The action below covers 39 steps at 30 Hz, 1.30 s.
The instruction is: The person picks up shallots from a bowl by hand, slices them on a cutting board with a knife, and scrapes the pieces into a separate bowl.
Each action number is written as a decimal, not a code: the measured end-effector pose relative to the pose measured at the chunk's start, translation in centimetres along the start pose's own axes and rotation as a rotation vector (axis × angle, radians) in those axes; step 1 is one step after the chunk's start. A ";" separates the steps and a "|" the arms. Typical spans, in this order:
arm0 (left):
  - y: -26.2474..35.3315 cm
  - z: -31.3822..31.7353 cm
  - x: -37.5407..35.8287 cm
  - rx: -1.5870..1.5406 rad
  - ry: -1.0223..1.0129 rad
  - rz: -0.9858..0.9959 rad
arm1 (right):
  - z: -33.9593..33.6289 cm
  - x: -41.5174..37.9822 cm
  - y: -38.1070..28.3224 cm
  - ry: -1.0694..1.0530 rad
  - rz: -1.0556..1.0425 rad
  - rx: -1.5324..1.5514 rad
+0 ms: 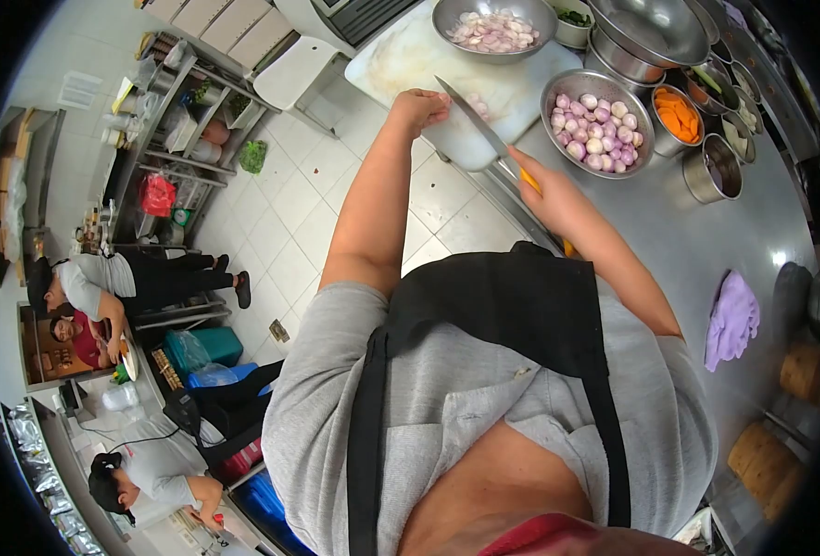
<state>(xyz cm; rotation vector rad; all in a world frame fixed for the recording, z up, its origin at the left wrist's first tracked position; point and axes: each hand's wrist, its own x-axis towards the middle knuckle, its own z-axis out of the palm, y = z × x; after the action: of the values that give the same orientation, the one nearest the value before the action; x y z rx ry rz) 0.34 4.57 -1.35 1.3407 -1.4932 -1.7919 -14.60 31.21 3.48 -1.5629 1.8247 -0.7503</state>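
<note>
Extending from the right hand (552, 196) toward the fingertips of the left hand (418, 111), the knife (473, 116) is held at a slant over the white cutting board (401, 57). Its yellow handle is gripped in the closed right hand. The left hand's fingers are bent and drawn together; whether anything is pinched between them cannot be told. Beside the blade, sliced shallots (477, 105) are spread on the board. Beyond both hands, more slices (493, 33) are held in a metal bowl (546, 18). To the right of and beyond the right hand, peeled shallots (600, 134) are heaped in another metal bowl (647, 116) on the metal tabletop (660, 241), with cut carrots (677, 118) contained just past it. Well to the right of the right hand, a purple cloth (732, 320) is laid. Far to the left, co-workers (100, 276) are seen.
</note>
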 end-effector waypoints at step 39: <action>0.7 0.6 -0.6 -0.019 0.010 0.024 | -0.7 -2.1 -2.5 -0.011 0.011 -0.100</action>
<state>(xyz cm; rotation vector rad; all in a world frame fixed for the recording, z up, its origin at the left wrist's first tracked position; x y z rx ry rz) -0.09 5.14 -0.47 1.3156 -1.4771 -1.7780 -13.29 32.95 6.02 -1.6152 1.8868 -0.6531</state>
